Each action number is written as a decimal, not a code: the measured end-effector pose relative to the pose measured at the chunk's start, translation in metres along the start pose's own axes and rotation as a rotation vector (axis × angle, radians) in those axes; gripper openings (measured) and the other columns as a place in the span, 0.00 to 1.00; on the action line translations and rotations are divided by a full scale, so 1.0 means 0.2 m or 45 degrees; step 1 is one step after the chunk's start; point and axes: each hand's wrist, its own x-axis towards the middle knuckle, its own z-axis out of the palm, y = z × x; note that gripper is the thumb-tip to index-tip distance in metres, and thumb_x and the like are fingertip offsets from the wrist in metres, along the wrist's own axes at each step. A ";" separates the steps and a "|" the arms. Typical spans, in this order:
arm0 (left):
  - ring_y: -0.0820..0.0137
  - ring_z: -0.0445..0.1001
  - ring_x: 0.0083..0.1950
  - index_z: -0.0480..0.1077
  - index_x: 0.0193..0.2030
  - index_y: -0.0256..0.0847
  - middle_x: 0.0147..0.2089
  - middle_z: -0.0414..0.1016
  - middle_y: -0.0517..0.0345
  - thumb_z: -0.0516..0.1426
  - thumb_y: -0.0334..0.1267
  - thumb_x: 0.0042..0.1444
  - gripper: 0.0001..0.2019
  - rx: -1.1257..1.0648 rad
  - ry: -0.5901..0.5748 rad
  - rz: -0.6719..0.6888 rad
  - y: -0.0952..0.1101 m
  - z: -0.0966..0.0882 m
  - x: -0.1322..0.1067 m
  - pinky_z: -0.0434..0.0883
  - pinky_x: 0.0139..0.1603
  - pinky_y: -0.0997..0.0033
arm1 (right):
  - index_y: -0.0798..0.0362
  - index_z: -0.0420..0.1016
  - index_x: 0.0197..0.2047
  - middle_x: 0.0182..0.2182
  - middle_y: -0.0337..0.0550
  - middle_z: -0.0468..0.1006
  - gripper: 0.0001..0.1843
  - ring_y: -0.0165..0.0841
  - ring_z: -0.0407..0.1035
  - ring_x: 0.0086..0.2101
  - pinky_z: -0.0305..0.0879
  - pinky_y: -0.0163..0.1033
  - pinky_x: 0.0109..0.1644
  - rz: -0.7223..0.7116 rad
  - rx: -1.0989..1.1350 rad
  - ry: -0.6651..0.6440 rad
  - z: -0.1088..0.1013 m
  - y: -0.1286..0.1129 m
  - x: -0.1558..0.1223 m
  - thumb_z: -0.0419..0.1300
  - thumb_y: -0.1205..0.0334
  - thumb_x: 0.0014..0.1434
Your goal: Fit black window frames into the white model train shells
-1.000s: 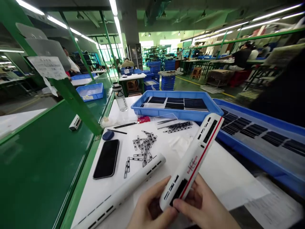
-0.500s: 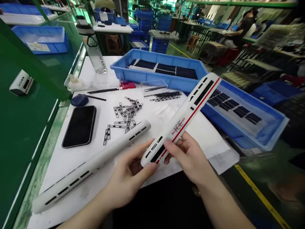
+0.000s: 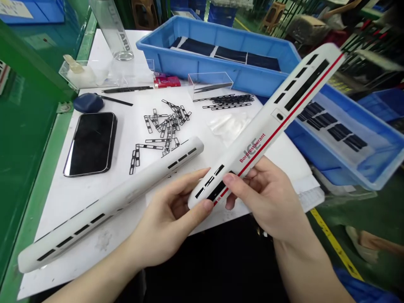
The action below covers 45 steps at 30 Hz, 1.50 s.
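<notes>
Between both hands I hold a white model train car shell (image 3: 268, 130) with a red stripe, dark window openings and the lettering "ICE Bordrestaurant". It slants up toward the right. My left hand (image 3: 176, 210) is closed round its near end, thumb on the striped side. My right hand (image 3: 261, 193) pinches it a little further up, thumb over a dark window strip and fingers beneath. A second white train car shell (image 3: 120, 202) lies on the table to the left of my hands. Beyond it lies a loose heap of small black window frames (image 3: 168, 124).
A dark phone (image 3: 91, 144) and a blue rounded object (image 3: 87, 102) lie at the left. Black strips (image 3: 233, 100), a clear box (image 3: 210, 82) and a bottle (image 3: 115, 33) stand further back. Blue bins (image 3: 217, 35) with dark pieces line the back; another bin (image 3: 369, 170) sits right.
The view has dipped and come closer to the table, so things sit higher in the picture. Both hands keep their hold on the striped shell, with little change of grip.
</notes>
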 end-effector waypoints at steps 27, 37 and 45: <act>0.54 0.66 0.77 0.70 0.70 0.47 0.76 0.70 0.61 0.62 0.25 0.65 0.28 0.158 0.156 0.223 -0.06 0.06 -0.04 0.70 0.77 0.59 | 0.40 0.69 0.55 0.44 0.32 0.84 0.26 0.32 0.84 0.43 0.84 0.37 0.49 0.084 -0.015 -0.147 0.05 0.01 -0.04 0.72 0.71 0.61; 0.51 0.62 0.78 0.67 0.73 0.51 0.78 0.66 0.63 0.63 0.24 0.64 0.33 0.228 0.152 0.316 -0.11 0.06 -0.05 0.68 0.77 0.60 | 0.38 0.65 0.61 0.44 0.34 0.85 0.35 0.35 0.85 0.44 0.87 0.37 0.45 0.133 -0.079 -0.168 0.05 -0.04 -0.02 0.73 0.74 0.59; 0.55 0.67 0.76 0.65 0.74 0.35 0.77 0.67 0.51 0.63 0.24 0.65 0.31 0.142 0.198 0.364 -0.12 0.07 -0.04 0.70 0.76 0.64 | 0.45 0.70 0.54 0.36 0.28 0.86 0.35 0.29 0.85 0.38 0.83 0.26 0.42 0.094 -0.116 -0.114 0.08 -0.03 0.00 0.75 0.83 0.50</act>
